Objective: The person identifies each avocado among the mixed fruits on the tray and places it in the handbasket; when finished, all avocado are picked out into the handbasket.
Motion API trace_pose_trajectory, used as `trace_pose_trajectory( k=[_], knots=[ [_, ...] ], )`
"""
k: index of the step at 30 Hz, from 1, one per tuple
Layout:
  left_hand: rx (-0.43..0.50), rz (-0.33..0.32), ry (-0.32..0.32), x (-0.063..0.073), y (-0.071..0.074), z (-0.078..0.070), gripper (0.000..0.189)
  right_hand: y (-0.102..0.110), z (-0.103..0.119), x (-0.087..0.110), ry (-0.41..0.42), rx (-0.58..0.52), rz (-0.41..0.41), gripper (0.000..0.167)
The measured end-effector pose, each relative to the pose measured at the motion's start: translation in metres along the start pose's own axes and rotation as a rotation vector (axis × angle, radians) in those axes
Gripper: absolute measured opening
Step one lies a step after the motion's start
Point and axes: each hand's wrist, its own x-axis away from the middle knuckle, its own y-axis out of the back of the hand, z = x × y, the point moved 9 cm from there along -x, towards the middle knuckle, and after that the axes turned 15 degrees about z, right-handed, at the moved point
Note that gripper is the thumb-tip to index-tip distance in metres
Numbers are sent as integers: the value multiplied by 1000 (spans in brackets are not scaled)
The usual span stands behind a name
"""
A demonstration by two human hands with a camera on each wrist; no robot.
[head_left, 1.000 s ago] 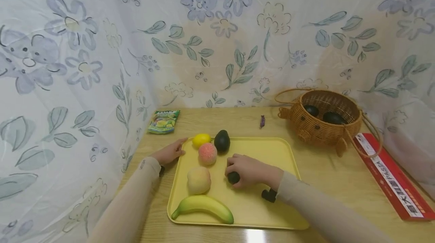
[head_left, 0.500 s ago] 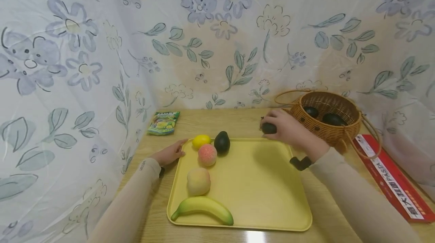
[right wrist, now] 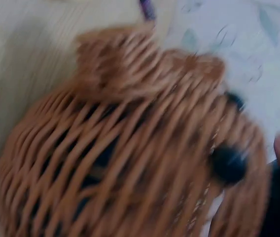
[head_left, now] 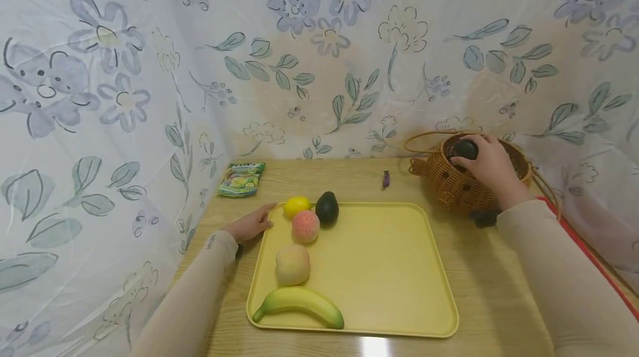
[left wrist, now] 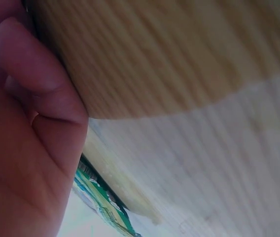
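Note:
My right hand [head_left: 490, 167] grips a dark green avocado [head_left: 466, 149] at the opening of the brown wicker basket [head_left: 461, 188]. The basket has an animal face; in the right wrist view its woven side [right wrist: 130, 163] fills most of the picture, with dark shapes showing through the weave. My left hand [head_left: 249, 224] holds the upper left corner of the yellow tray [head_left: 384, 268]; the left wrist view shows its curled fingers [left wrist: 36, 64] against the wood. On the tray lie a lemon [head_left: 297, 207], another avocado [head_left: 326, 209], a pink peach [head_left: 305, 227], a pale peach [head_left: 293, 265] and a banana [head_left: 299, 306].
A green snack packet [head_left: 241, 180] lies behind the tray at the left. A small purple wrapped candy [head_left: 386, 179] is near the back wall. A red pasta box [head_left: 589, 251] is mostly covered by the right arm. Floral cloth [head_left: 319, 69] hangs behind the table.
My right hand has lifted the avocado off the tray and carried it right and back to the basket's opening. The left hand has stayed at the tray's corner.

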Motion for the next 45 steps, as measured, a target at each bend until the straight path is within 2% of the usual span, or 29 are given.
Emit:
trace_pose_trajectory(
  k=[4, 7, 11, 14, 16, 18, 21, 24, 26, 29, 32, 34, 39, 45],
  knots=[
    [4, -6, -11, 2, -1, -1, 62, -3, -26, 0, -68, 50, 6, 64],
    [19, -2, -7, 4, -5, 0, 62, -7, -37, -1, -88, 89, 23, 61],
    [25, 8, 8, 4, -9, 4, 62, -10, -38, -3, -105, 130, 59, 56],
    [11, 7, -4, 4, -9, 5, 62, -14, -27, -3, -106, 152, 63, 50],
    [-12, 4, -5, 4, -7, 5, 62, -15, -9, -3, -78, 152, 19, 43],
    [-31, -1, -6, 4, -4, 5, 62, -15, 19, -3, -6, 148, -70, 37],
    [-49, -2, 3, 6, 0, 5, 62, -19, 75, -3, 173, 170, -214, 27],
    [-36, 3, 5, 6, 3, 5, 62, -38, 134, -3, 350, 186, -268, 22],
    [-25, 7, 0, 7, 3, 5, 63, -59, 171, -5, 418, 185, -211, 19],
    [-14, 5, -2, 7, 2, 5, 62, -98, 217, -11, 460, 143, -41, 21],
    [-21, -2, -1, 5, 1, 4, 62, -140, 248, -17, 464, 106, 143, 27],
    [-23, -4, 1, 3, 0, 2, 62, -167, 262, -19, 477, 96, 236, 29],
    [-24, -9, 19, 3, -2, -3, 62, -220, 278, -26, 478, 100, 382, 25],
    [-38, -10, 30, 4, -1, -6, 61, -250, 270, -21, 439, 153, 464, 12]
  ],
)
